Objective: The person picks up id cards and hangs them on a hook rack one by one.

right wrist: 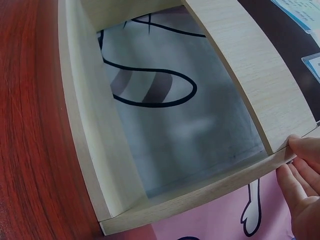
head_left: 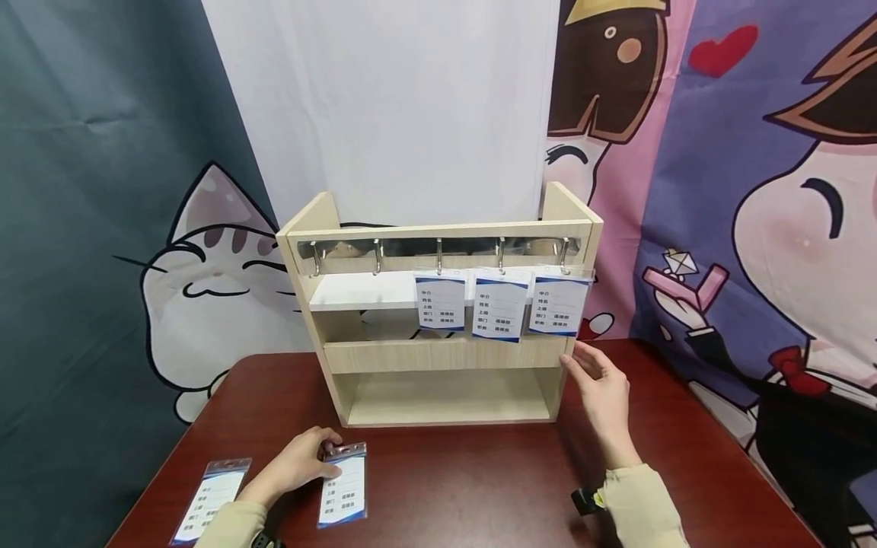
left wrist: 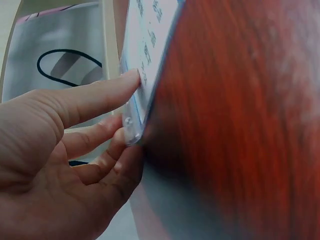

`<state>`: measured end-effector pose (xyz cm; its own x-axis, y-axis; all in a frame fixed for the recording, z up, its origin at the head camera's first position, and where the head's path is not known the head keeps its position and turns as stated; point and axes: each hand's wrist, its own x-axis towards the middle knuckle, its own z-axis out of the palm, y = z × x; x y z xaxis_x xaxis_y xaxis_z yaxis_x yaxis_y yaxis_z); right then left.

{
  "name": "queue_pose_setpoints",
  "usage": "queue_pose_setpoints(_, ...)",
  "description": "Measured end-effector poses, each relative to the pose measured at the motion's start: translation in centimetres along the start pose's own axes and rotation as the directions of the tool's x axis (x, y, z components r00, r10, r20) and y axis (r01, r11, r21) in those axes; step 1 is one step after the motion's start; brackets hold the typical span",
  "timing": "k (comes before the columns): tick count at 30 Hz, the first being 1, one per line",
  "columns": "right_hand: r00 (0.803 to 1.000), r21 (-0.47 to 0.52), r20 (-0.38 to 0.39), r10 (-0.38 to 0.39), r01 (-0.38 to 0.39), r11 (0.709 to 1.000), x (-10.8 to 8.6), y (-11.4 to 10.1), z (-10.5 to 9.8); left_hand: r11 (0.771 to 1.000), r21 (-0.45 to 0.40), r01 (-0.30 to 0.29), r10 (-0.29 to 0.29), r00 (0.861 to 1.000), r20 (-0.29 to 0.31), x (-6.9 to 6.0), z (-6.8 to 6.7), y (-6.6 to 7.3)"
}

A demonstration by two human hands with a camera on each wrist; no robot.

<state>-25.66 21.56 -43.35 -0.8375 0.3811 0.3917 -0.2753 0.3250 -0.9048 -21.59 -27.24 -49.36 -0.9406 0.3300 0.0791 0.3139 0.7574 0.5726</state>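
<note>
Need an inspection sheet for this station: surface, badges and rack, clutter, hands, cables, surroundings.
Surface: dark red wood-grain table.
Rack: pale wooden rack standing on the table; five hooks, the two leftmost without badges in head view.
Hung badges: three, on the other hooks.
Loose badge: one at the table's left.
Clutter: nothing seen.
Left hand: pinches another badge near its top edge.
Right hand: thumb and fingers grip the rack's right side.
Cables: nothing seen.
Surroundings: cartoon-printed backdrop, white panel behind the rack.
</note>
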Motion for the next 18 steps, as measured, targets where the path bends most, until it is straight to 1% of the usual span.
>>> queue_pose_setpoints(3, 1.000, 0.001, -0.005, -0.010, 0.010, 1.000, 0.4, -0.3, 0.2, 1.000, -0.013, 0.003, -0.003, 1.000, -0.007, 0.3, -0.2, 0.1)
queue_pose_setpoints(6, 1.000, 0.009, -0.006, -0.015, 0.015, 1.000, 0.2, -0.3, 0.1, 0.999, -0.034, 0.002, -0.002, 1.000, -0.004, 0.2, -0.1, 0.2)
queue_pose_setpoints(8, 1.000, 0.016, 0.000, -0.020, 0.020, 1.000, 0.2, -0.3, 0.2, 0.999, -0.048, -0.009, 0.008, 1.000, -0.005, 0.2, -0.1, 0.2)
queue_pose_setpoints(13, 1.000, 0.025, -0.006, -0.018, 0.018, 1.000, 0.0, -0.1, 0.2, 0.995, -0.089, -0.034, 0.037, 0.999, 0.032, 0.1, -0.3, 0.4)
queue_pose_setpoints(18, 1.000, 0.016, -0.008, -0.019, 0.019, 1.000, -0.1, 0.1, 0.0, 0.983, -0.168, -0.073, 0.074, 0.997, 0.002, 0.7, -0.6, 1.1)
